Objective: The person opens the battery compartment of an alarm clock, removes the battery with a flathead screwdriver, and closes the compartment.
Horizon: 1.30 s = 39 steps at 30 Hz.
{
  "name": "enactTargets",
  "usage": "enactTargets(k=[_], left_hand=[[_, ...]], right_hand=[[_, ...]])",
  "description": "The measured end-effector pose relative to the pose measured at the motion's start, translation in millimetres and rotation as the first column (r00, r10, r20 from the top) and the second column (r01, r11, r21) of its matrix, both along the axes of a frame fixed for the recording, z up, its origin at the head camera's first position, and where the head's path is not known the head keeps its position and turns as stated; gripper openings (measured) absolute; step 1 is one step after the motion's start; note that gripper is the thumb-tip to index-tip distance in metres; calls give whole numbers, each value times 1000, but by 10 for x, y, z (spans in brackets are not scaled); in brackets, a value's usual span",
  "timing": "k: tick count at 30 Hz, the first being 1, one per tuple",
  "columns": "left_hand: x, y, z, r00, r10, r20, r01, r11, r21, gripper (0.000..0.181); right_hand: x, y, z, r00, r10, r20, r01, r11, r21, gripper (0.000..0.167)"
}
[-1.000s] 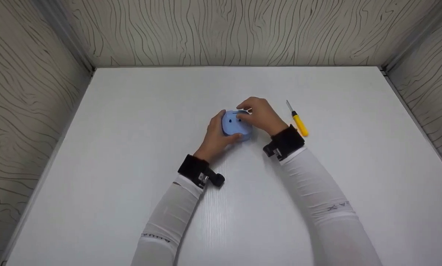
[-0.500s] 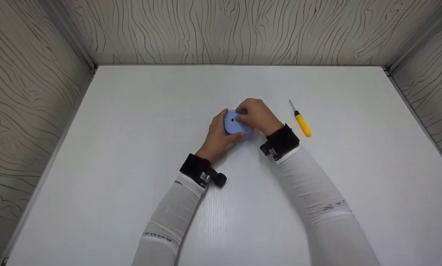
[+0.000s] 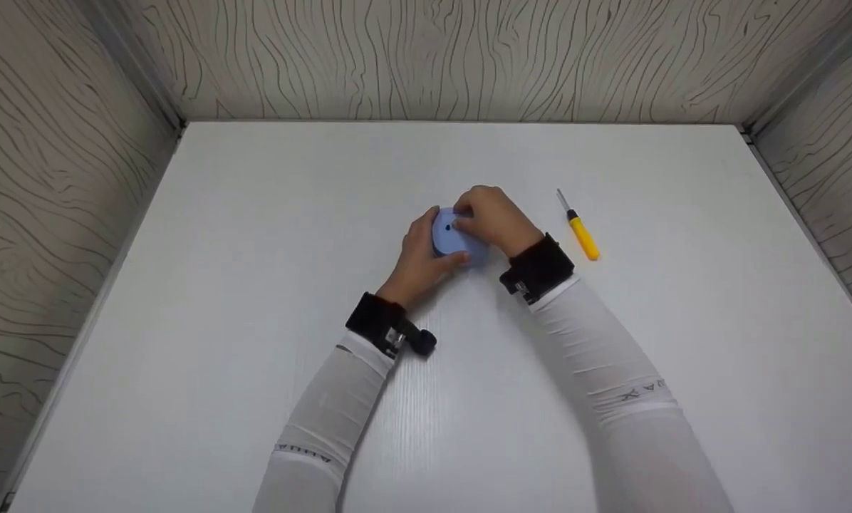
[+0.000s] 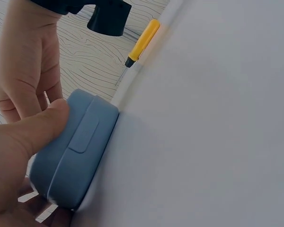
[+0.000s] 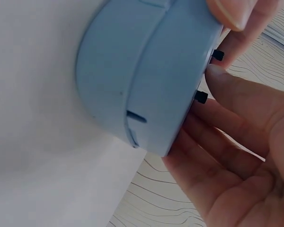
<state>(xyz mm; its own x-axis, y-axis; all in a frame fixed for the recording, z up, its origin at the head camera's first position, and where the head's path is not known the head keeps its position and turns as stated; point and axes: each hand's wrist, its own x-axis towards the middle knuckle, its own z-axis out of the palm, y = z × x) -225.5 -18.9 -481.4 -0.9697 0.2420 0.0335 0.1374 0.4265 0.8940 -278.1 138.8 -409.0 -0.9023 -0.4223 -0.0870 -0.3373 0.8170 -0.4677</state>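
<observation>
A light blue rounded case point(image 3: 446, 242) with a seam around its side is on the white table in the head view. In the right wrist view, two small black pegs point(image 5: 201, 97) stick out of its top face; one is hidden in the head view. My left hand point(image 3: 420, 260) grips the case from the left, thumb along the near side. At the far right part of the top, my right hand point(image 3: 497, 219) holds the case with curled fingers. Its thumb point(image 5: 232, 87) lies by the pegs. The exact contact of its fingertips is partly hidden.
A screwdriver with a yellow handle point(image 3: 583, 239) lies right of the hands, its shaft pointing away. The white table point(image 3: 269, 214) is bounded by wood-patterned panels point(image 3: 426, 64) at the back and sides. Each wrist wears a black camera band.
My right fingers, partly raised off the case's far edge a second ago, have closed down on it and cover one peg. The left hand keeps its grip; the last half second shows little movement.
</observation>
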Motion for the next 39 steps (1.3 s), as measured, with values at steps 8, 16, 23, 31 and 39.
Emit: enactTargets(k=[8,16,23,31,39], left_hand=[[-8,7,3,1000,8,-4,-8,1000,-2,94],[-18,5,-7,1000,6,3,-6,1000,5,94],[-15,-16,-8,1000,14,8,-14,1000,6,95],[-16,-32,-6,1000,-15,-11,15,1000,9,94],[-20,-37,-27,1000,-19,-17,19,1000,5,96]], right_hand=[[-8,-4,4,1000,-6,5,6,1000,9,29],[3,-14,10,1000,-23,5,23,1000,17,28],[7,-35,23,1000,-9,-11,9,1000,17,27],[12,-20,13,1000,-8,-25,8,1000,10,26],[34,-9,-3,1000,-22,-5,22,999,-24,25]])
